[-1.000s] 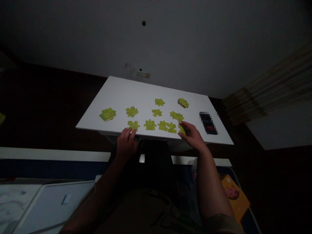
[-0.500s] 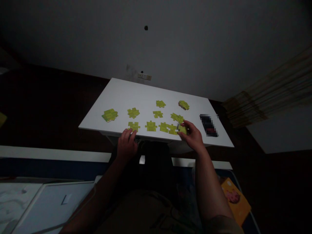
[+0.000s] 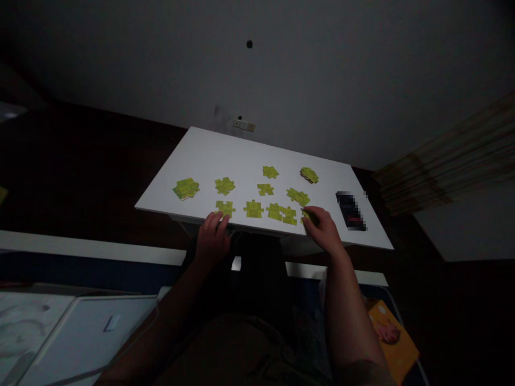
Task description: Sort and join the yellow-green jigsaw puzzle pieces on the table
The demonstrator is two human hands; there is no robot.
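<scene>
At the front edge of the white table [image 3: 225,147], my left hand [image 3: 213,236] rests with its fingers stretched out, their tips at a yellow-green jigsaw piece [image 3: 224,208]. My right hand [image 3: 323,229] pinches another jigsaw piece [image 3: 304,215] between thumb and fingers, and most of it is hidden. Left of that hand, two pieces [image 3: 281,213] lie side by side, touching or overlapping. A single piece [image 3: 253,208] lies between them and my left hand. Just beyond my right fingers are overlapping pieces [image 3: 298,196].
Farther back lie loose jigsaw pieces [image 3: 265,189] and a small stack [image 3: 309,175]. Another pile [image 3: 186,188] is at the left. A dark pixelated object [image 3: 351,210] lies at the right. Behind the table stands a wall with sockets [image 3: 243,125].
The view has shifted slightly. My right hand has turned the held piece, which now shows less and sits a small gap from its neighbour. My left hand stays at its piece.
</scene>
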